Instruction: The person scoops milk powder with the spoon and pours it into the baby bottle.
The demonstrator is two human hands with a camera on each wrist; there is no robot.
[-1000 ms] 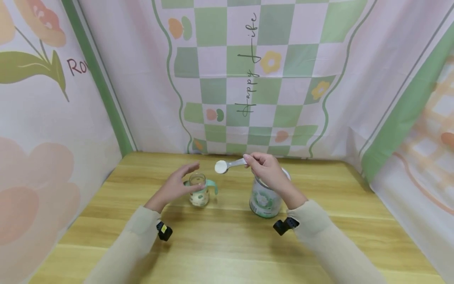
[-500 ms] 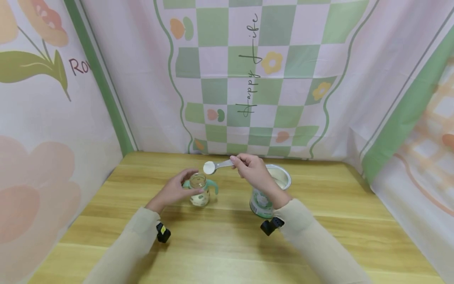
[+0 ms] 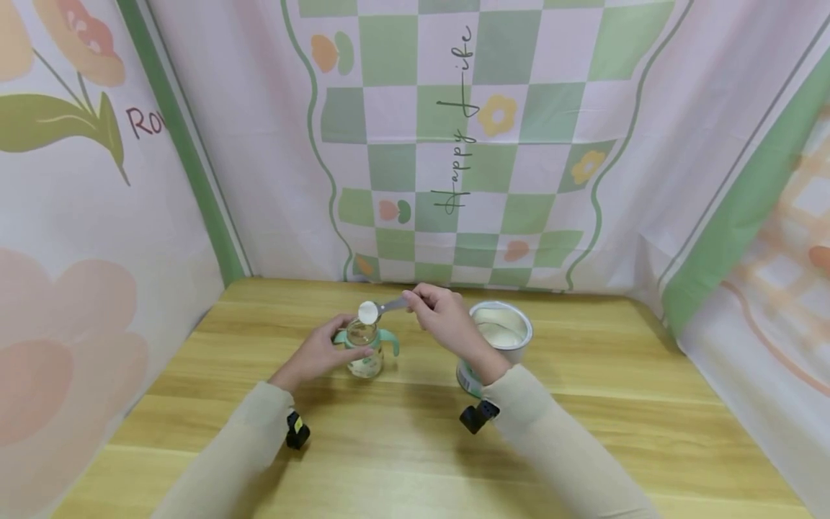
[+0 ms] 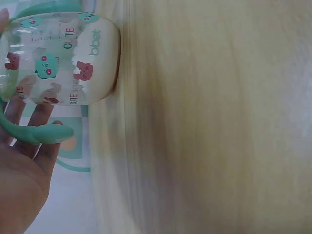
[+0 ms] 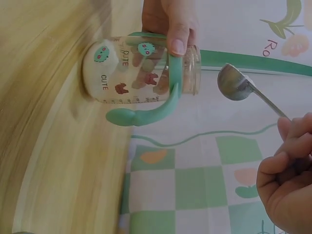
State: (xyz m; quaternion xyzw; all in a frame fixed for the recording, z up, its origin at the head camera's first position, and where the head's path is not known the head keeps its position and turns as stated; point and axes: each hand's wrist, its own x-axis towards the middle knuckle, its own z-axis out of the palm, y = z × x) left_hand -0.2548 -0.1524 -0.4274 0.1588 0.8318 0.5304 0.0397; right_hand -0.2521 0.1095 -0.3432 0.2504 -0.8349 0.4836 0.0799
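Observation:
A clear baby bottle (image 3: 365, 366) with a mint-green collar and handles stands upright and uncapped on the table, white powder at its bottom. My left hand (image 3: 319, 352) grips it at the neck, thumb on the near side and fingers behind, as the right wrist view shows. Between thumb and fingers my right hand (image 3: 444, 317) pinches the handle of a measuring scoop (image 5: 234, 85). Heaped white powder fills the scoop, whose bowl is just above the bottle's mouth, apart from it. Printed cartoon figures cover the bottle (image 4: 58, 63) in the left wrist view.
An open milk powder can (image 3: 516, 355) stands to the right, partly behind my right wrist, with pale powder (image 3: 498, 334) inside. Patterned cloth (image 3: 480, 166) hangs behind the wooden table (image 3: 402, 454) and at both sides.
The right hand has carried the filled scoop left, from beside the can to above the bottle's mouth. The left hand has closed round the bottle's neck. More of the can's opening shows.

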